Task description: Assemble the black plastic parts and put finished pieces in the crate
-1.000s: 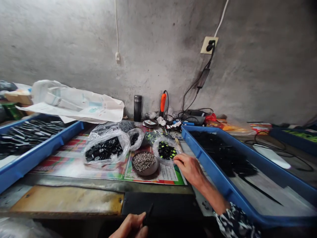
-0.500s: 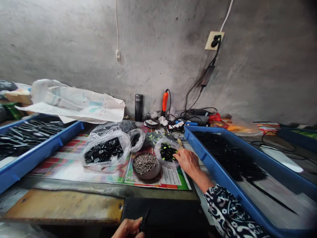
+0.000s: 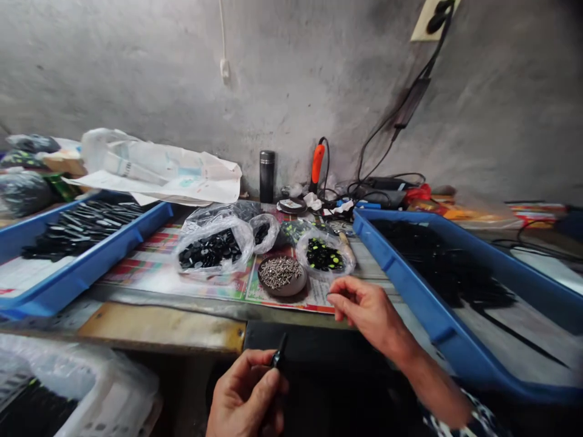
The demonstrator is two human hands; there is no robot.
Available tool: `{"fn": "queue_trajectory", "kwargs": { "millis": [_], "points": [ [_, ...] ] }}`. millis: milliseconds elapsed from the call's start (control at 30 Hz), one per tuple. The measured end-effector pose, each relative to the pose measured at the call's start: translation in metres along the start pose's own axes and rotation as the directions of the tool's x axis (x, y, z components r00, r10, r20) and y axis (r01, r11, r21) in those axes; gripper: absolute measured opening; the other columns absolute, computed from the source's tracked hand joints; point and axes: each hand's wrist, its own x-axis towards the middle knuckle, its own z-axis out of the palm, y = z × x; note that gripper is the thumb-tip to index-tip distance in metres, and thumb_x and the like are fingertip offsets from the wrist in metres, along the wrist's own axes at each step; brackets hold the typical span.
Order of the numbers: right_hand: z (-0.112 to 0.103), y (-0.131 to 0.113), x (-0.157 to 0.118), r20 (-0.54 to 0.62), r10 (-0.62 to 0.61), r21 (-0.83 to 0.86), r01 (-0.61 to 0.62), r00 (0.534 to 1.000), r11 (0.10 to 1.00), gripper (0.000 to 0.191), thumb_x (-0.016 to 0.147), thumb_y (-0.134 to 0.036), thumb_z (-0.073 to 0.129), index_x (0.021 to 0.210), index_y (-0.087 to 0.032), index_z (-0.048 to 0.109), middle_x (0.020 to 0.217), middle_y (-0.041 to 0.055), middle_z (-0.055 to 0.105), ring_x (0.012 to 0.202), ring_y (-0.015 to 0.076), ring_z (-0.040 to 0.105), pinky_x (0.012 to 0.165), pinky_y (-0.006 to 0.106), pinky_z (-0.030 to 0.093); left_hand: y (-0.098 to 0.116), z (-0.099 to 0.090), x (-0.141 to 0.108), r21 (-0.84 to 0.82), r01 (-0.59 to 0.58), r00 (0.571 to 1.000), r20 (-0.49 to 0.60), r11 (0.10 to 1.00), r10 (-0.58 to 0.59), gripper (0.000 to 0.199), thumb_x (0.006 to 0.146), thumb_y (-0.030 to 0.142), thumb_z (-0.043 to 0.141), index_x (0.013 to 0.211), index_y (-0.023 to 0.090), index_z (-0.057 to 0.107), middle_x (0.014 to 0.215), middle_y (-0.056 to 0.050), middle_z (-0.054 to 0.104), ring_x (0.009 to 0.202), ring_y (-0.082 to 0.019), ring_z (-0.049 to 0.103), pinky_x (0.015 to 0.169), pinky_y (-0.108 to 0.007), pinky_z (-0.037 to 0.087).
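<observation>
The left hand (image 3: 246,394) sits low at the bottom edge, its thumb and fingers closed in a grip on a small, narrow black piece (image 3: 279,353) whose pointed tip sticks up; the fingers hide the rest of it, so its shape is hard to make out. The right hand (image 3: 368,312) hovers over the table edge with its fingers curled and drawn together. Whether they pinch something tiny cannot be told. That hand is nearest a clear plastic bag of black pieces with neon-green spots (image 3: 323,255), which lies just beside a dark round dish of small metal screws (image 3: 281,276). A larger plastic bag of black pieces (image 3: 209,252) lies left of the dish on a printed paper mat (image 3: 155,270). A blue tray (image 3: 437,328) to the right holds a dark mass of long black parts, blurred together, and another blue tray (image 3: 91,279) on the left holds similar parts. A translucent bag (image 3: 54,382) at the lower left is cut off by the frame, and its black contents are unclear.
</observation>
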Motion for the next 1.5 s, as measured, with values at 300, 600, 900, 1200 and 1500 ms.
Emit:
{"fn": "queue_trajectory", "kwargs": {
  "millis": [300,600,900,1200,1500],
  "points": [
    [0.048,-0.036,-0.077,0.164,-0.057,0.489,-0.031,0.985,0.872,0.016,0.085,-0.031,0.062,0.079,-0.016,0.061,0.063,-0.0013,0.056,0.054,0.0122,0.051,0.050,0.019,0.041,-0.001,0.005,-0.012,-0.085,0.096,0.992,0.094,0.992,-0.088,0.051,0.055,0.048,0.092,0.082,0.017,0.063,0.058,0.002,0.067,0.032,-0.001,0.044,0.033,-0.010,0.023],
    [0.061,-0.041,-0.088,0.166,-0.110,0.511,0.010,0.980,0.859,0.012,0.088,-0.026,0.061,0.080,-0.017,0.062,0.072,-0.0006,0.060,0.064,0.0148,0.058,0.056,0.019,0.045,0.002,0.008,-0.021,-0.107,0.079,0.991,0.112,0.991,-0.067,0.052,0.055,0.047,0.092,0.080,0.017,0.058,0.057,0.003,0.068,0.032,-0.002,0.046,0.031,-0.009,0.026],
    [0.065,-0.043,-0.090,0.150,-0.110,0.544,0.011,0.983,0.839,0.008,0.087,-0.023,0.063,0.082,-0.017,0.061,0.072,-0.0018,0.058,0.064,0.0135,0.056,0.056,0.017,0.045,0.000,0.003,-0.018,-0.082,0.044,0.990,0.137,0.996,-0.032,0.046,0.059,0.046,0.091,0.078,0.016,0.062,0.055,0.003,0.064,0.031,-0.002,0.046,0.032,-0.009,0.025],
    [0.067,-0.044,-0.088,0.170,-0.087,0.582,-0.029,0.982,0.813,0.011,0.087,-0.025,0.065,0.083,-0.017,0.058,0.072,-0.0023,0.056,0.063,0.0132,0.054,0.055,0.017,0.045,0.003,0.004,-0.022,-0.076,0.034,0.992,0.121,0.997,-0.024,0.044,0.059,0.046,0.091,0.078,0.014,0.066,0.056,0.001,0.066,0.033,-0.002,0.047,0.033,-0.009,0.025],
    [0.066,-0.044,-0.087,0.189,-0.088,0.606,-0.045,0.978,0.794,0.012,0.085,-0.021,0.063,0.085,-0.019,0.051,0.071,-0.0051,0.055,0.062,0.0121,0.056,0.054,0.016,0.044,-0.002,-0.006,-0.015,-0.026,0.029,0.977,0.211,0.999,-0.023,0.040,0.065,0.046,0.087,0.077,0.014,0.066,0.062,0.000,0.066,0.036,-0.004,0.049,0.033,-0.010,0.028]
  ]
}}
